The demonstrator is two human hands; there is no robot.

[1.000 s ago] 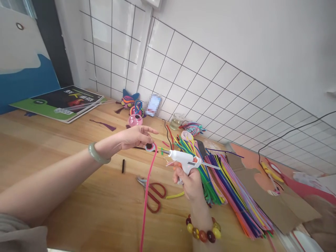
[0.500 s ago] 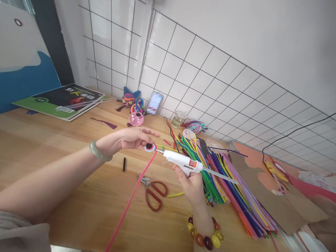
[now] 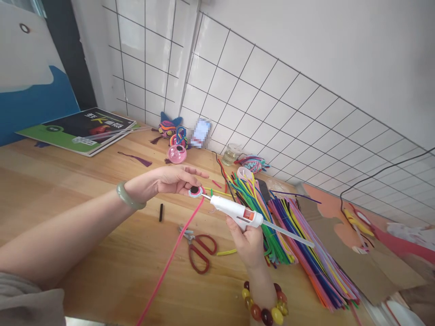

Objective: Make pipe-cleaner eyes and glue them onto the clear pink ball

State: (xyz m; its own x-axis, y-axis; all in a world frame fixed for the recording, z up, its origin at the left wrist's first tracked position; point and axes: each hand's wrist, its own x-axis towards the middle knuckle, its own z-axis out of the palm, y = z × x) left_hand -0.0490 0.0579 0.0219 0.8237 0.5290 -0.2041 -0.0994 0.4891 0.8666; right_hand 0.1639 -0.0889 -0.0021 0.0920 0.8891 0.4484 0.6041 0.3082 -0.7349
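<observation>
Between the thumb and fingers of my left hand (image 3: 175, 178) is a small round eye-shaped piece (image 3: 195, 191), black in the middle with pink and pale blue rings. A long pink pipe cleaner (image 3: 171, 251) trails from it down toward the table's front edge. My right hand (image 3: 248, 242) is wrapped round the grip of a white glue gun (image 3: 233, 210), a clear glue stick (image 3: 288, 233) jutting from its back. The metal nozzle points left and meets or nearly meets the rim of the eye piece. Red-handled scissors (image 3: 199, 251) lie below, partly open.
Bundles of coloured pipe cleaners (image 3: 309, 244) lie on the right beside brown cardboard (image 3: 367, 258). Along the back stand a pink bowl (image 3: 176, 154), a phone (image 3: 200, 132), a glass jar (image 3: 232, 155) and woven crafts (image 3: 253, 163). A magazine (image 3: 68, 131) lies at the left.
The glue gun has tilted slightly, its rear end and glue stick lower. Its nozzle has shifted a little along the eye piece's rim. My left hand has hardly moved.
</observation>
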